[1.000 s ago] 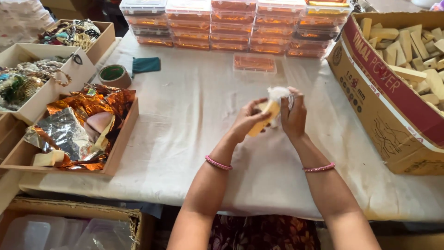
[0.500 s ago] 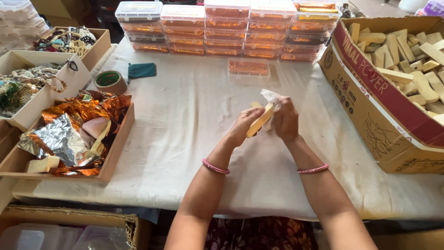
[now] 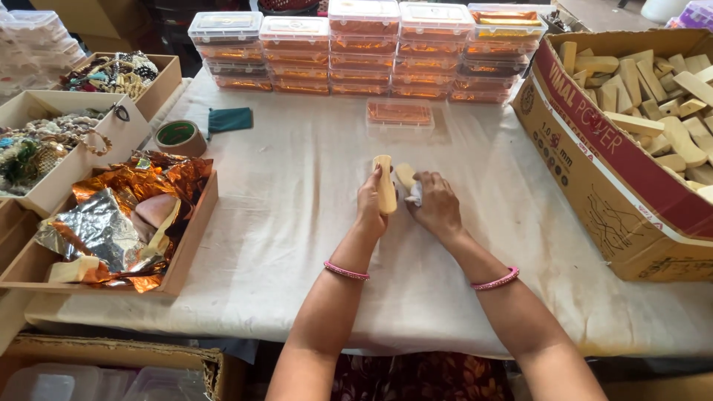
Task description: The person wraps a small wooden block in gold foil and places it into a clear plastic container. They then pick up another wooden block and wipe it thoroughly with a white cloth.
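Over the middle of the surface [image 3: 297,223], both hands are up close together. Left hand [image 3: 370,204] is wrapped around a pale wooden stick [image 3: 385,184], holding it upright, fingers curled snug. Right hand [image 3: 437,206] is clenched around a second wooden piece [image 3: 405,176] plus a bit of white cloth [image 3: 415,194], just beside the first. Clear plastic box [image 3: 399,115] sits behind them, stacked boxes [image 3: 371,48] line the far edge, cardboard box of wooden pieces [image 3: 594,171] at the right edge.

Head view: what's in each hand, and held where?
Left hand holds a pale wooden piece upright by its lower part. Right hand holds a second wooden piece with a white scrap, gripped low.
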